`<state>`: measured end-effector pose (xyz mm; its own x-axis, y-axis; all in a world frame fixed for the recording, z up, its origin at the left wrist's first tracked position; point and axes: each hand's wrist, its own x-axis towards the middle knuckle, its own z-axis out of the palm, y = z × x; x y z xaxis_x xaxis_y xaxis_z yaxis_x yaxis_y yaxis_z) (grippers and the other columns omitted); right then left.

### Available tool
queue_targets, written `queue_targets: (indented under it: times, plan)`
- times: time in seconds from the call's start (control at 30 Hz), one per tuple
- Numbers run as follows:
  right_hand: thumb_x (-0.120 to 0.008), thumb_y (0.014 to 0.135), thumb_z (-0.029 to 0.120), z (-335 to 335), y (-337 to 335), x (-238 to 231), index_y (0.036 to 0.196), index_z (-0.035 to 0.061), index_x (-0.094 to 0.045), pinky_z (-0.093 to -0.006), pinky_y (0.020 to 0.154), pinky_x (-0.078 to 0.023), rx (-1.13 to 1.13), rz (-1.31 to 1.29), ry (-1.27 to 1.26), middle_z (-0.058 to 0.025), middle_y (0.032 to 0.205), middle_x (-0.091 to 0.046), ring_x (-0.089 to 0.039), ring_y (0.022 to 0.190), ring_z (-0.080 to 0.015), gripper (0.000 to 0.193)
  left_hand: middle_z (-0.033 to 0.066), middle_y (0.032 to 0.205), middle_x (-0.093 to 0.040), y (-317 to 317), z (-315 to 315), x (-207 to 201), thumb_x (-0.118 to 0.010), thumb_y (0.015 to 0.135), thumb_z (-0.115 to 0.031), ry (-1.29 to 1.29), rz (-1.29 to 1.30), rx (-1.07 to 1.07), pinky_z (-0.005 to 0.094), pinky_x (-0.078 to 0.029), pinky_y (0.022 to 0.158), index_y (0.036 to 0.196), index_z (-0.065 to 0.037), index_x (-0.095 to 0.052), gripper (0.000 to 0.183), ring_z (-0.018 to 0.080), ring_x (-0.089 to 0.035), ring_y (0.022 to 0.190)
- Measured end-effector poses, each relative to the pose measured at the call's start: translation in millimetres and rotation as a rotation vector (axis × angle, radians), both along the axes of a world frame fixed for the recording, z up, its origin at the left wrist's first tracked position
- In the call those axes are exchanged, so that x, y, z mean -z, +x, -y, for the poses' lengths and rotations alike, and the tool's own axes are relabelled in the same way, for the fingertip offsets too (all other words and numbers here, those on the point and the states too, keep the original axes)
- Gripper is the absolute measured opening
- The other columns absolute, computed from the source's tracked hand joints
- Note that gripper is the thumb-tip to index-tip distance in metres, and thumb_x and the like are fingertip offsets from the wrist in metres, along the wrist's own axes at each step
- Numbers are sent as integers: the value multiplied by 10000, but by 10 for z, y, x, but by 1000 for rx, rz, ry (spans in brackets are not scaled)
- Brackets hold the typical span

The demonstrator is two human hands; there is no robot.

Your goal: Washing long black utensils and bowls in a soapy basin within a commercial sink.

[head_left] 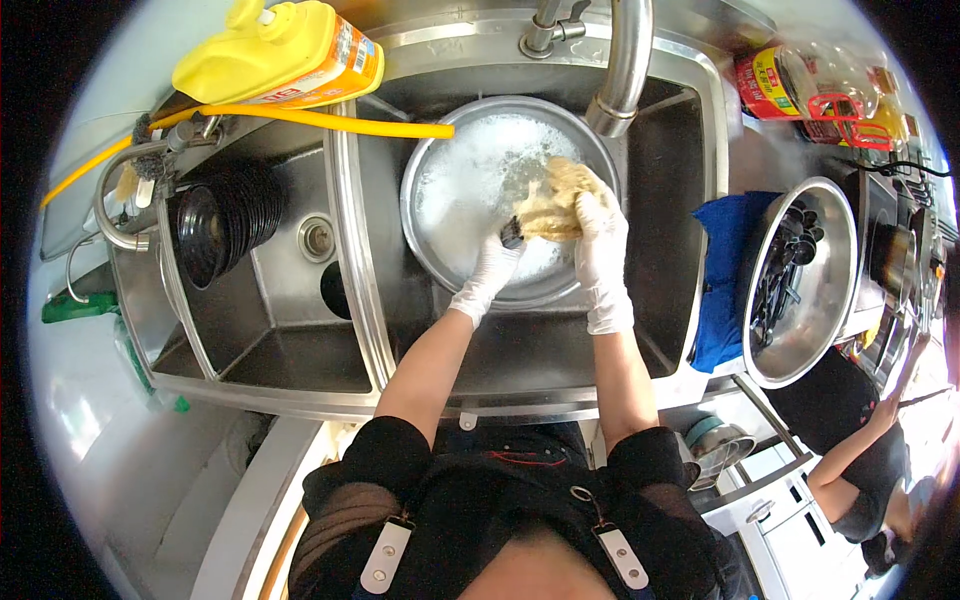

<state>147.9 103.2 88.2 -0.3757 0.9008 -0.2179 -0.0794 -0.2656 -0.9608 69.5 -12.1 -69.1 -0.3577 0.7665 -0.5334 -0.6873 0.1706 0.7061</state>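
A round metal basin (412, 215) of foamy water sits in the right-hand sink compartment (480, 350). Both my hands wear white gloves and work over it. My right hand (602, 235) is closed on a wet, tan cleaning cloth (550, 215), which is bunched up above the suds. Just left of the cloth, my left hand (490, 265) grips a small black ribbed-looking object (512, 233). Its far end is hidden by the cloth, so its kind cannot be made out.
A stack of black bowls (230, 220) stands in the left compartment. A yellow hose (350, 123) reaches to the basin's rim, near a yellow jug (285, 55). The faucet (625, 70) overhangs the basin. At right are a blue cloth (725, 280), a metal bowl (825, 300) of black spoons, and another person (850, 440).
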Motion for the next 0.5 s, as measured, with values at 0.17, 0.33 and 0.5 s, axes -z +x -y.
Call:
queue_targets:
  times: [0.17, 0.33, 0.5]
  plan:
    - [-685, 847, 79, 360, -237, 325, 1109, -7, -612, -261, 816, -487, -326, 446, 140, -78, 1026, -667, -601, 892, -104, 285, 112, 1202, -576, 10, 92, 186, -552, 929, -281, -105, -651, 281, 351, -463, 919, 1250, -79, -507, 382, 214, -555, 1127]
    - [-678, 854, 169, 353, -320, 509, 1065, 8, -641, -295, 804, -499, -57, 321, 19, -93, 982, -674, -631, 880, -176, 268, 101, 1040, -655, -71, 41, 258, -643, 866, -241, -85, -1158, 410, 351, -502, 807, 1121, -41, -604, 326, 211, -627, 974]
    - [-632, 904, 181, 52, 52, 476, 1159, -28, -578, -292, 839, -515, 243, 147, -282, -120, 1031, -667, -635, 915, -188, 334, 112, 952, -665, -272, 47, -200, -747, 791, -174, -287, -556, 402, 332, -520, 726, 1006, 27, -606, 326, 203, -634, 808]
